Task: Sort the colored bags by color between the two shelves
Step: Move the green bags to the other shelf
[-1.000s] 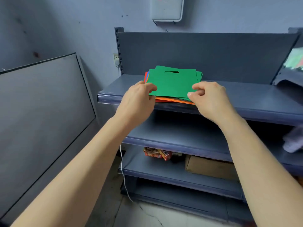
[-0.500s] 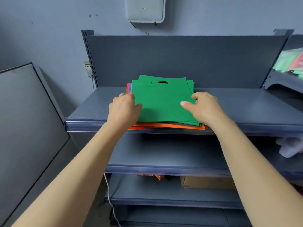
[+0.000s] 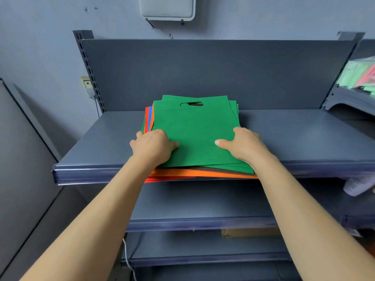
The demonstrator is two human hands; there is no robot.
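Green fabric tops the stack of bags (image 3: 233, 169), which lies mid-way along the top shelf (image 3: 304, 138) of the rack ahead of us. Its near edge overhangs the shelf lip at 6 o'clock.

In the head view, both hands have slid over the last second from the near corners of the stack to its flanks, and we have moved in closer. Our left hand (image 3: 152, 147) now grips the 9 o'clock side, thumb flat on the top green bag (image 3: 194, 130) and fingers curled down over the edge. Our right hand (image 3: 243, 147) mirrors it at 3 o'clock. We judge that the pile is being squared or taken up whole. Sorting has not begun: an orange bag (image 3: 203, 174), a red edge (image 3: 147, 118) and a blue edge (image 3: 150, 116) show beneath the green.

Both sets of fingertips drop out of sight past the edges, so we cannot tell whether they clamp only the upper bags or the whole pile. The slivers of colour do not let us count bags. At 2 o'clock the second shelf (image 3: 349, 98) is cut off by the frame and blurred. The pale green and pink packs (image 3: 357, 76) on it may be bags, but we cannot be sure.
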